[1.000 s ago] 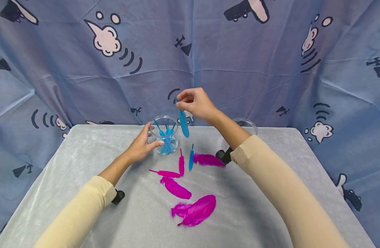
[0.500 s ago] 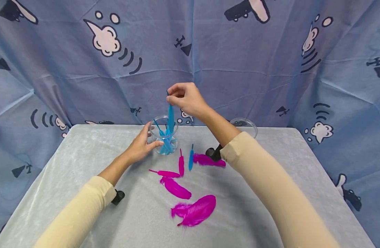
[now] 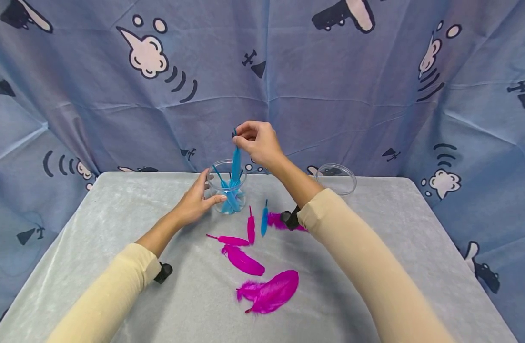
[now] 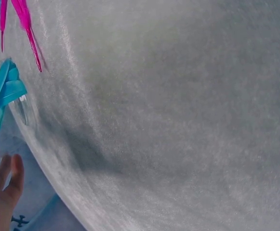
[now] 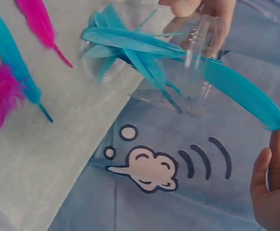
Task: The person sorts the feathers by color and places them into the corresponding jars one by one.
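My left hand grips a clear plastic jar at the table's far edge, thumb in front and fingers at its side. Several blue feathers stand inside with their quills up. Above the jar my right hand pinches one more blue feather by its quill. This feather hangs vane down, and its lower end reaches into the jar's mouth, as the right wrist view shows with the held feather crossing the jar rim. In the left wrist view, blue feathers appear beside my left hand.
A loose blue feather lies right of the jar, by a partly hidden magenta feather. Two slim pink feathers and larger magenta feathers lie nearer me. A second clear round-rimmed container stands at the back right, against the patterned curtain.
My right hand has moved left with the blue feather, from beside the jar to over it, then dipped slightly. The feather's lower end is now in the jar's mouth. My left hand stays put.
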`<act>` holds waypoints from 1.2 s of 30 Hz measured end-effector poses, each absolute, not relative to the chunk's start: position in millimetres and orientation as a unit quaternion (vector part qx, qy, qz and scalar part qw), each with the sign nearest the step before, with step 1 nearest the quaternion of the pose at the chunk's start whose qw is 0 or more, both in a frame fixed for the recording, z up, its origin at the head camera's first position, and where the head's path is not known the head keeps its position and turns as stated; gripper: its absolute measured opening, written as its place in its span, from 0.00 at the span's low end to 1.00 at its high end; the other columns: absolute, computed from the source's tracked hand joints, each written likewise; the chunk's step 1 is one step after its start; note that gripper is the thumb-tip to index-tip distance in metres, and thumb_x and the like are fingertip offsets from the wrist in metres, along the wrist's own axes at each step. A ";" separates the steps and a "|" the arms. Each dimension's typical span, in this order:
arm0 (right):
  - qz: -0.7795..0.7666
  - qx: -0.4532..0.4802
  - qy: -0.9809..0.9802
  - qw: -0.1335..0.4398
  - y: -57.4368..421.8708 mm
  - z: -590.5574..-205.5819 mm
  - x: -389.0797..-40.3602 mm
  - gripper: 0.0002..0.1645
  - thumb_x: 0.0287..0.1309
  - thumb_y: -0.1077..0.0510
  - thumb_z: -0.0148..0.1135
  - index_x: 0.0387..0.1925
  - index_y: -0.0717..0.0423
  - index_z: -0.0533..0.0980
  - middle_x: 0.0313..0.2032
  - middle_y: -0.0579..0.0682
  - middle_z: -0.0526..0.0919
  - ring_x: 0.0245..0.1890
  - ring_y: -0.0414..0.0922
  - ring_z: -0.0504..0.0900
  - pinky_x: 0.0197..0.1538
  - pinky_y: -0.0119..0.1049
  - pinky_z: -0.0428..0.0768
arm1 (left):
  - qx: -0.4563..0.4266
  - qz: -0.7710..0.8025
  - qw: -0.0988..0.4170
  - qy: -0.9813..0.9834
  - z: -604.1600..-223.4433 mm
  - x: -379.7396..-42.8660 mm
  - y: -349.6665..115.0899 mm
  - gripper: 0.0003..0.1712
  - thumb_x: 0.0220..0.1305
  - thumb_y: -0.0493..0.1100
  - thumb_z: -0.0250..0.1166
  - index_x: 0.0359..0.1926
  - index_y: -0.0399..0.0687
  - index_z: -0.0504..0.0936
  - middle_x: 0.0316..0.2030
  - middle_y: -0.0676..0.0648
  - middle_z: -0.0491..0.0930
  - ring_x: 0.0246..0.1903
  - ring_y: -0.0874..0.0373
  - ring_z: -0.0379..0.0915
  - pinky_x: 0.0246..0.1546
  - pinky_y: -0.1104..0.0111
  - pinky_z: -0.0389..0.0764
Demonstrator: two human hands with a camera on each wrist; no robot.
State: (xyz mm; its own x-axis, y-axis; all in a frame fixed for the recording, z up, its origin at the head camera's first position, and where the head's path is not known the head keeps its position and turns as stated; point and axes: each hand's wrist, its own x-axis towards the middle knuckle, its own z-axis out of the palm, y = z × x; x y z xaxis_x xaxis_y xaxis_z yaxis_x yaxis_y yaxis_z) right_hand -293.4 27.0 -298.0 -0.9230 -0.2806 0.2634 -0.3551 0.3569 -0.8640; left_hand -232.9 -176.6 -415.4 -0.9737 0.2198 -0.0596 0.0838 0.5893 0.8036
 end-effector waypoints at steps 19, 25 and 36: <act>0.473 0.201 -0.857 -0.029 31.7 -341.3 -284.1 0.07 0.63 0.62 0.66 0.41 0.62 0.82 0.35 0.54 0.87 0.37 0.46 0.84 0.44 0.37 0.81 | 0.094 0.449 0.068 0.886 -414.6 -231.9 -174.9 0.55 0.68 0.55 0.65 0.79 0.45 0.37 0.75 0.36 0.53 0.71 0.37 0.55 0.67 0.41 0.61; 0.445 0.225 -0.866 -0.029 34.1 -347.6 -282.6 0.06 0.62 0.64 0.67 0.40 0.62 0.82 0.34 0.54 0.87 0.40 0.47 0.83 0.44 0.38 0.80 | 0.091 0.449 0.069 0.886 -415.4 -232.0 -176.0 0.56 0.68 0.55 0.65 0.79 0.45 0.36 0.75 0.37 0.53 0.71 0.37 0.55 0.67 0.42 0.61; 0.488 0.212 -0.847 0.002 44.8 -355.0 -284.3 0.08 0.64 0.63 0.65 0.43 0.64 0.81 0.39 0.56 0.84 0.39 0.48 0.82 0.46 0.36 0.82 | 0.084 0.446 0.074 0.888 -416.3 -230.9 -175.9 0.56 0.68 0.55 0.65 0.79 0.45 0.36 0.75 0.37 0.52 0.72 0.38 0.54 0.67 0.42 0.60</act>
State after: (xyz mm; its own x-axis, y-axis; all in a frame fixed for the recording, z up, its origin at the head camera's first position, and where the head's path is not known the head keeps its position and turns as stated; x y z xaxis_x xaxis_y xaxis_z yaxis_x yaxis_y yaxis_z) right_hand -284.3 44.8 -355.0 -0.9102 -0.3566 0.2108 -0.3613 0.4346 -0.8250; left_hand -230.9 -175.9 -416.3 -0.9750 0.2154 -0.0555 0.0841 0.5881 0.8044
